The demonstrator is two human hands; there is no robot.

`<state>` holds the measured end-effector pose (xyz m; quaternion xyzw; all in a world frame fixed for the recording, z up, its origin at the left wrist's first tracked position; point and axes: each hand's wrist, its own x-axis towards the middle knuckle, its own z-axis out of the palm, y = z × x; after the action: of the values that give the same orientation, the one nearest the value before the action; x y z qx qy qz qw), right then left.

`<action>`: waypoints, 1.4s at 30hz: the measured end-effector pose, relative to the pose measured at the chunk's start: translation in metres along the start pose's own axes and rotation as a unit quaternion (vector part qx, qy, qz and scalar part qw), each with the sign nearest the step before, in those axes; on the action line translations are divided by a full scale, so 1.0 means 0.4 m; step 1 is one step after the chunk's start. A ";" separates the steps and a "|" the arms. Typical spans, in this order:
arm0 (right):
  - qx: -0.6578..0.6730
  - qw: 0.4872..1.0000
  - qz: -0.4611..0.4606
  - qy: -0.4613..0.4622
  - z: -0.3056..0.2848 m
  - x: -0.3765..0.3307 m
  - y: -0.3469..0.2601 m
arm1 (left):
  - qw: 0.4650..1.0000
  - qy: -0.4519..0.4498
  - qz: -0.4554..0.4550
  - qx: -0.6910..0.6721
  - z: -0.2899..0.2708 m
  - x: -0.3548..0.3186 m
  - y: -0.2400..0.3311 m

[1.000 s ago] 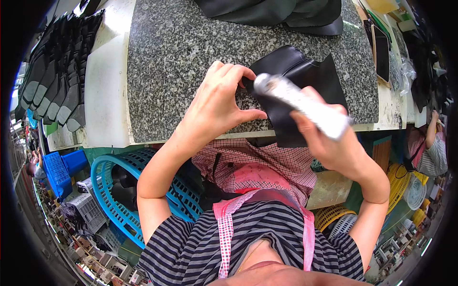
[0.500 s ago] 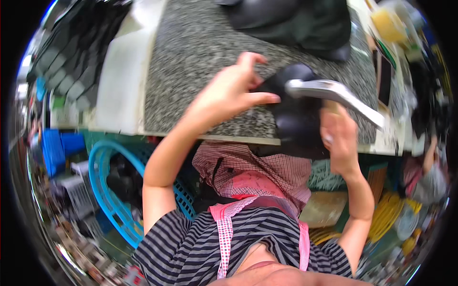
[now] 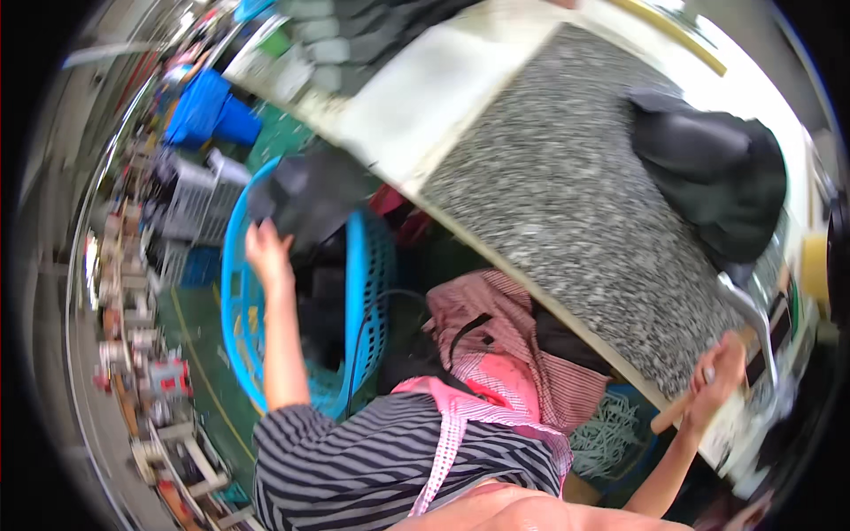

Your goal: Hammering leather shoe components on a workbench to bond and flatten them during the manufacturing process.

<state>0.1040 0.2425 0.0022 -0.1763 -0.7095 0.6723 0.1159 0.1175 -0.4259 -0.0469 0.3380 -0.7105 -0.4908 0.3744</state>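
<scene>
My left hand [image 3: 268, 255] reaches over the blue plastic basket [image 3: 232, 310], its fingers apart. At its fingertips, above the basket, is a blurred black sheet-like piece [image 3: 314, 195]; any contact is unclear. My right hand [image 3: 715, 379] is closed round the wooden handle of a hammer [image 3: 675, 414] by the table's near right edge. The hammer's curved metal head points away from me. More black pieces lie inside the basket.
A speckled grey slab [image 3: 567, 186] lies on the white worktable [image 3: 416, 97], bearing a pile of black pieces [image 3: 708, 168]. Dark grey pieces [image 3: 354, 40] lie at the far left. Grey crates [image 3: 199, 195] and blue bins [image 3: 212, 111] stand left of the basket.
My left hand has swung left from the slab to over the basket, and the black piece is there too. My right hand has moved right with the hammer. The view has turned left.
</scene>
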 end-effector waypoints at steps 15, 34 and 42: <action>-0.289 0.934 -0.208 0.021 0.239 0.220 -0.153 | 0.672 -0.436 0.597 -0.041 1.059 -0.405 0.506; -0.293 0.940 -0.173 0.013 0.205 0.315 -0.121 | 0.803 -0.320 0.501 -0.048 0.695 -0.300 0.625; -0.077 0.974 -0.109 -0.182 0.374 0.231 -0.175 | 0.782 -0.391 0.470 -0.119 0.730 -0.297 0.579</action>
<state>-0.0467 0.1408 0.0547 0.0190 -0.7833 0.6198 0.0440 -0.1025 -0.1281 0.0797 -0.3063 -0.8024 -0.4250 0.2859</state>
